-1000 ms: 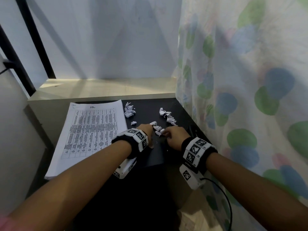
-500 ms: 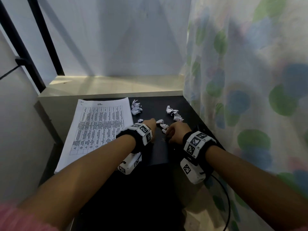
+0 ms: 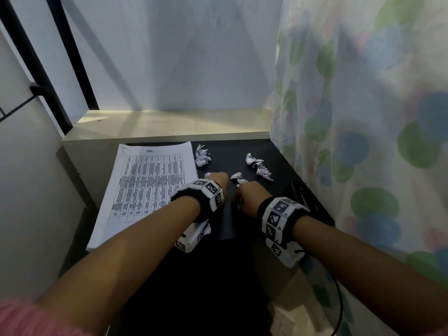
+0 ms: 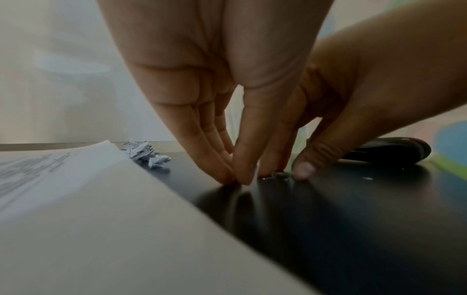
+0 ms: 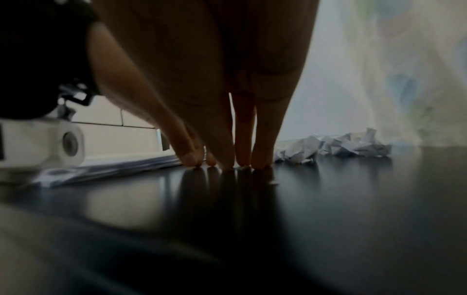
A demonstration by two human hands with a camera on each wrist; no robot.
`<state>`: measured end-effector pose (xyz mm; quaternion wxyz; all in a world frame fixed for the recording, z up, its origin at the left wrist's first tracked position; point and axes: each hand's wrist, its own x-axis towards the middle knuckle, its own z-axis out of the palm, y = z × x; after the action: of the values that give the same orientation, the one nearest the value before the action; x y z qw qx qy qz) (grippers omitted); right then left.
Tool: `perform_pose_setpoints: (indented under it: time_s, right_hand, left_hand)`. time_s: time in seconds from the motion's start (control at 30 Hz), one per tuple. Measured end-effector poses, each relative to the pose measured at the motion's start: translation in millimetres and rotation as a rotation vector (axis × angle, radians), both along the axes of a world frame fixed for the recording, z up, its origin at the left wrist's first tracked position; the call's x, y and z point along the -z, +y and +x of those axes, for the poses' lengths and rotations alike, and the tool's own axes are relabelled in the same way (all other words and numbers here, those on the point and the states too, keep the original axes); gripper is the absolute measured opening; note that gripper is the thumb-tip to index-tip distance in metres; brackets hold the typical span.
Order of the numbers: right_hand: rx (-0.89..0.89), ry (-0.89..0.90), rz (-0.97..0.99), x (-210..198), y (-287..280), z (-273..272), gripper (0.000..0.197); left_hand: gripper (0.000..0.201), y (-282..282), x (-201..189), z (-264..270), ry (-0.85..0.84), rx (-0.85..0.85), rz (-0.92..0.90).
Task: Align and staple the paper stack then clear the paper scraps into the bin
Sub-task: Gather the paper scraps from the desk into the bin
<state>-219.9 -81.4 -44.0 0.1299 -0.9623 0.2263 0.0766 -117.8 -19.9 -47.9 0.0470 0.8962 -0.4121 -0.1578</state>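
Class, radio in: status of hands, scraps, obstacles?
Both hands fingertips down on table, raking small scraps. Two clumps remain. Paper stack left, clear.

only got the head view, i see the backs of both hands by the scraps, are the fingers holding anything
Observer: It doesn't look like it. The left wrist view shows the left hand with straight fingers, tips down on the black table.
Operator: and the right one
Observer: The right wrist view shows the right hand the same way, with its fingertips planted on the table and gripping nothing.
Operator: anything between them
Observer: What looks like a tiny scrap lies on the table between the right thumb and fingers.
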Motion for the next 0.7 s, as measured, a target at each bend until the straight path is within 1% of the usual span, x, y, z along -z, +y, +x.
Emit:
perform_pose_setpoints:
  time_s: [0.2,0.37,0.5,0.7]
  right_hand:
    - [0.025,0.012,-0.069,3.5,5.0,3.0,0.031]
    - [0.069,0.022,-0.02,-2.6,1.3,6.4,0.029]
    - [0.051,0.025,-0.017,-9.2,-1.2,9.8,0.032]
    - [0.013,0.088,0.067,-18.7,-7.9,8.3,0.033]
  left_hand:
    - [0.034,0.4,-1.1,-0.7,0.012,0.004,0.015]
    - [0.035,2.6,-0.6,-1.3,0.026,0.003,0.007]
    - [0.037,3.6,0.1,-1.9,0.029,0.004,-0.001]
    - [0.034,7.5,1.9,-2.1,0.024,0.033,-0.019]
